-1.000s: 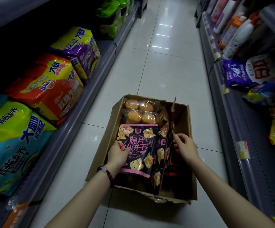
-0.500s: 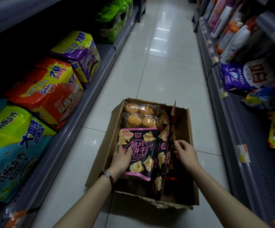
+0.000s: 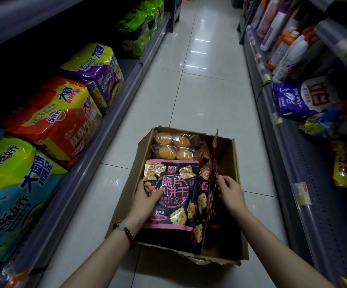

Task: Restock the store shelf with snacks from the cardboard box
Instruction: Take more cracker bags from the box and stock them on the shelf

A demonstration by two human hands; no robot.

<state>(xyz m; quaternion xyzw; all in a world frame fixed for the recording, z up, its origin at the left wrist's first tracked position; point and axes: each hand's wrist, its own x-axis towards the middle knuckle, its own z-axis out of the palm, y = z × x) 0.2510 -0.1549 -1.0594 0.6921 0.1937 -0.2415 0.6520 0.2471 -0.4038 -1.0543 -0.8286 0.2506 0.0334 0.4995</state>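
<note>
My left hand (image 3: 145,202) now lies further up the biscuit bag (image 3: 172,194), thumb curled over its face, gripping it at the box's (image 3: 234,183) left wall. My right hand (image 3: 229,192) pinches the upright packets (image 3: 209,179) mid-box; its grip has barely shifted. I judge the lift to the shelf (image 3: 98,129) is near.
</note>
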